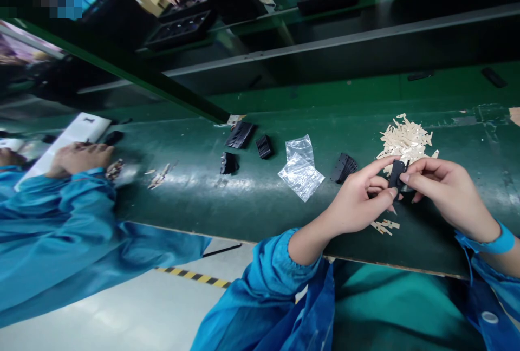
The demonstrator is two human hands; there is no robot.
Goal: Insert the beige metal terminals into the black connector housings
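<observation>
Between my hands, over the green table, is a small black part. My left hand grips it from the left, thumb and fingers on its sides. At its upper right edge, the thumb and index finger of my right hand are pinched together; whether they hold some smaller piece is hidden. Right behind my hands lies a pile of cream-coloured flat pieces. Several similar pieces lie below my left hand near the table's front edge. A row of black parts stands just left of my left hand.
Two clear plastic bags lie left of centre. Beyond them are stacks of black parts and a green post. A co-worker in blue sleeves works at the left, beside a white panel. A raised shelf edge runs behind.
</observation>
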